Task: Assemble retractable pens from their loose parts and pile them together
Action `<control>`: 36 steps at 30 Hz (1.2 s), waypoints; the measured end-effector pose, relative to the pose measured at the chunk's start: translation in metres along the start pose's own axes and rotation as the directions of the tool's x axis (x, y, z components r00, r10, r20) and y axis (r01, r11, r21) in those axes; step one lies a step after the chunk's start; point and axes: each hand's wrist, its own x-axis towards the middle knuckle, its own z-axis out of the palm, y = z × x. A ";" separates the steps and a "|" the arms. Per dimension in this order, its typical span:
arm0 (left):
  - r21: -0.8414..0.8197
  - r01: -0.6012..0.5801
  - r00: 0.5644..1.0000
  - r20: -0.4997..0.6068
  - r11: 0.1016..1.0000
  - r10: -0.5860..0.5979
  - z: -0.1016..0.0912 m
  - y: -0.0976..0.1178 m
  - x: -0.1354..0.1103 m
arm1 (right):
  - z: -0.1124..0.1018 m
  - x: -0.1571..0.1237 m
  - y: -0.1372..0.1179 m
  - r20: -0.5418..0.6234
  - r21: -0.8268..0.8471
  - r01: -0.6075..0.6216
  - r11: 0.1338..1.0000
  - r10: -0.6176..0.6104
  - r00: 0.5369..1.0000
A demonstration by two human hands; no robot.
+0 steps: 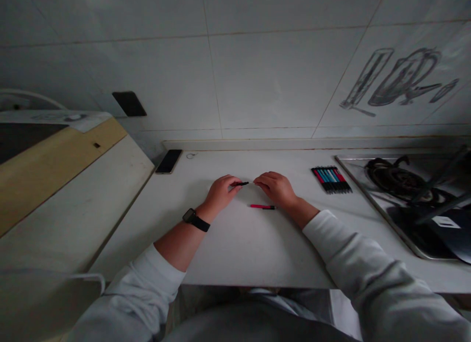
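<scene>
Left hand [223, 190]: thumb and fingers clamped on a short black pen part [243, 184], its tip sticking out toward the right. Right hand [274, 186]: fingertips pinched together, apparently on a small pale piece [253, 183]; too small to say what. Gap between pen part and pale piece, ends facing, both just above the worktop [235, 253] or resting on it, can't tell which.

Red-and-black pen [262, 206] lies on the worktop just below the right hand, roughly level, not held. Row of pens [331, 180] further right, side by side, red, teal and white barrels with black ends, next to the gas hob [401, 185]. Smartphone [169, 161] flat at back left, thin ring [190, 156] beside it. Dark watch [196, 219] on left wrist.

Doing this bit well, my judgement: keep left grip firm but back from the open end; hold the pale piece lightly and in line with the black part, no tilt. Bring ends together slowly, straight, no forcing. Stay low over the worktop so a slipped piece doesn't roll far. Keep right wrist off the loose pen.
</scene>
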 end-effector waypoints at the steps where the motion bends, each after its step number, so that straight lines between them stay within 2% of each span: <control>1: 0.005 -0.008 1.000 0.002 1.000 0.008 0.000 0.000 0.000 | 0.001 0.000 0.000 0.003 -0.001 0.006 1.000 -0.006 1.000; 8: 0.061 -0.074 0.996 0.053 0.995 0.070 -0.001 0.007 0.001 | 0.006 0.000 -0.002 0.048 0.018 0.008 1.000 -0.009 0.999; 13: 0.039 -0.085 0.991 0.107 0.996 0.080 0.000 0.015 0.000 | 0.003 0.002 -0.019 0.062 0.168 -0.032 0.985 0.022 0.998; 16: 0.023 -0.094 0.987 0.131 0.995 0.090 0.002 0.017 0.000 | 0.002 0.004 -0.032 0.032 0.305 -0.113 0.946 0.108 0.994; 19: -0.009 -0.091 0.987 0.132 0.996 0.092 0.002 0.016 0.000 | 0.002 0.005 -0.035 -0.022 0.475 -0.194 0.858 0.232 0.972; 21: -0.044 -0.063 0.992 0.106 0.997 0.068 0.002 0.013 0.000 | 0.000 0.008 -0.030 -0.081 0.540 -0.256 0.802 0.352 0.933; 23: -0.076 -0.003 0.999 0.039 0.997 0.006 0.002 0.009 0.000 | -0.005 0.012 -0.021 -0.112 0.515 -0.345 0.785 0.461 0.881; 25: -0.096 0.075 0.996 -0.037 0.993 -0.078 0.002 0.003 0.000 | -0.012 0.016 -0.012 -0.024 0.387 -0.440 0.810 0.486 0.874; 27: -0.105 0.141 0.985 -0.082 0.984 -0.150 0.003 -0.002 0.000 | -0.018 0.018 -0.008 0.203 0.222 -0.456 0.862 0.416 0.886; 29: -0.106 0.176 0.979 -0.085 0.979 -0.186 0.004 -0.006 0.000 | -0.022 0.018 -0.010 0.456 0.137 -0.396 0.908 0.297 0.839; 31: -0.107 0.184 0.978 -0.078 0.977 -0.193 0.005 -0.007 0.000 | -0.022 0.016 -0.016 0.607 0.129 -0.319 0.939 0.179 0.774; 33: -0.109 0.181 0.979 -0.071 0.978 -0.189 0.005 -0.007 0.000 | -0.021 0.013 -0.023 0.656 0.120 -0.239 0.963 0.104 0.747; 36: -0.113 0.175 0.981 -0.064 0.978 -0.183 0.004 -0.006 -0.001 | -0.020 0.012 -0.026 0.644 0.083 -0.187 0.979 0.091 0.760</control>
